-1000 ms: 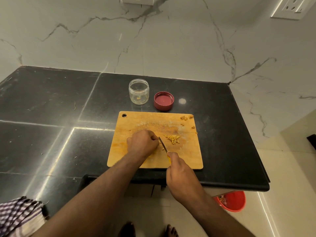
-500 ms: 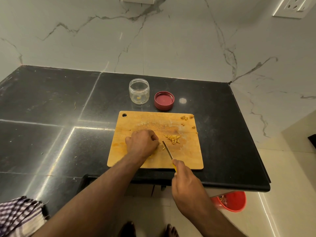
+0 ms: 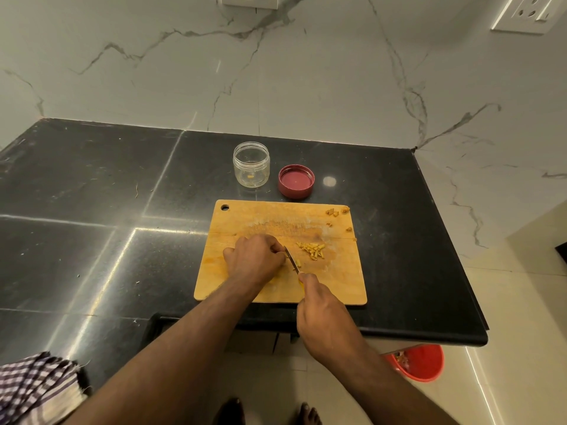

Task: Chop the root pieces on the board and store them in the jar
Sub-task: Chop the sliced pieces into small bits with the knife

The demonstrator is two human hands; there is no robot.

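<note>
Head view: left hand (image 3: pixel 254 259) curls over a root bit on the tan wooden chopping board (image 3: pixel 337 283), steadying it; right hand (image 3: pixel 322 314) grips the yellow-handled knife (image 3: pixel 291 259) beside it. Chopped pile (image 3: pixel 312 250) just right of blade; clear jar (image 3: pixel 251 164) beyond board, lid off for filling.

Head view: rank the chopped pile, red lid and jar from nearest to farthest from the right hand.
From the right hand:
1. Chopped pile, just beyond the hand on the board.
2. Red lid, on the counter behind the board.
3. Jar, left of the lid.
</note>
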